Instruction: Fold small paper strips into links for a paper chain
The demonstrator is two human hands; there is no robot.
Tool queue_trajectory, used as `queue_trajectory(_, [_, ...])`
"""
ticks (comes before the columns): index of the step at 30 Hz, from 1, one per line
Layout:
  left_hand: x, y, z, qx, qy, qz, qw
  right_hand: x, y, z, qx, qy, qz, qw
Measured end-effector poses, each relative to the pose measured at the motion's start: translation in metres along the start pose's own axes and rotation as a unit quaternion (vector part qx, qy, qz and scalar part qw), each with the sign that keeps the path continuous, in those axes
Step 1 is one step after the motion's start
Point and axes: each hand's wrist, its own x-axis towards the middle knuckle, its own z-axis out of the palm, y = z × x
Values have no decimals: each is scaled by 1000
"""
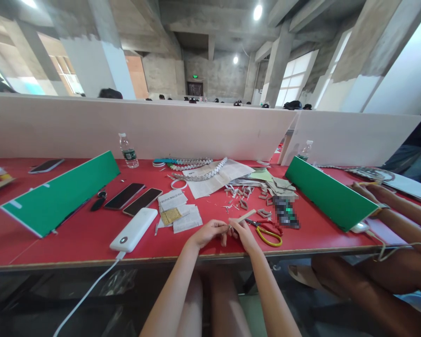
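Near the table's front edge my left hand [212,231] and my right hand [241,231] meet with fingers pinched together. Between them is a narrow folded paper strip [247,216], its pale end sticking out to the upper right past my right hand. Scissors [269,233] with yellow and red handles lie just right of my right hand. Beyond my hands are several small folded paper pieces [243,204] and paper scraps. Cut sheets of printed paper [187,220] lie to the left of my hands. Farther back, zigzag chains of folded paper [210,171] rest on a large printed sheet [199,188].
A white power bank [134,230] with a cable and two phones [142,202] lie left. Green dividers [63,192] [331,194] stand on both sides, a water bottle [129,152] at the back. Another person's arms [396,210] rest beyond the right divider.
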Motion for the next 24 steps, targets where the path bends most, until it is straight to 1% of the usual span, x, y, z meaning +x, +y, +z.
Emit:
queue_trajectory(4, [0, 3, 2, 35, 4, 12, 999, 1, 1, 0, 30, 37, 6, 999])
queue_trajectory(7, [0, 3, 3, 36, 2, 6, 999, 1, 1, 0, 47, 59, 3, 997])
queue_trajectory(12, [1, 1, 2, 15, -16, 1, 1000, 2, 0, 0, 40, 55, -12, 998])
queue_trajectory(15, [1, -1, 0, 21, -27, 10, 999, 3, 0, 1, -3, 27, -28, 999])
queue_trajectory(18, [2, -3, -2, 32, -15, 24, 999, 5, 1, 3, -51, 8, -43, 998])
queue_trajectory(21, [1, -2, -2, 32, -9, 23, 999, 6, 2, 3, -59, 27, -50, 997])
queue_trajectory(24, [0, -1, 0, 32, -7, 15, 999, 6, 3, 2, -37, 55, -44, 997])
